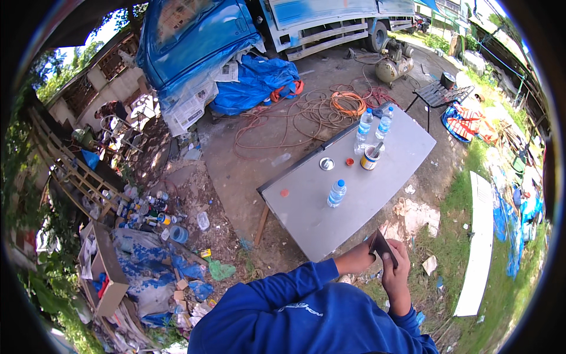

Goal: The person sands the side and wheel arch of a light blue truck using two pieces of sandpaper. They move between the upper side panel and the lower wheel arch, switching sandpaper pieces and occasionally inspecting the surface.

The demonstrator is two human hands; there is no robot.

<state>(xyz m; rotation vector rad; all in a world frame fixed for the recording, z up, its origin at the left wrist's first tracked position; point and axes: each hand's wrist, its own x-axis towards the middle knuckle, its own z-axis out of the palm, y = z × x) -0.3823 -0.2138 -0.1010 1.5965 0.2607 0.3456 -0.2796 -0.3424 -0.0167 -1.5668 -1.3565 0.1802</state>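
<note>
Close in front of my body, just off the near right edge of the grey table [306,218], both hands are on a dark brown, stiff sheet [384,248] that looks like folded sandpaper. My right hand [397,263] is closed on it, with the thumb across its face. My left hand [355,258] grips its left side, and the fingertips are partly hidden behind the sheet. On the table stand a water bottle [336,193], two more bottles [364,127] farther back, and an open can [369,159] with a tool sticking out. A round metal lid [326,163] and a small red cap [349,161] lie near the can.
A blue truck [200,47] stands beyond, with a blue tarp [253,85] beside it. Orange hose [348,104] coils behind the table near an air compressor [394,68]. Right are a slatted bench [442,93] and a long white panel [476,248]. Left lie bottles and a box [112,283].
</note>
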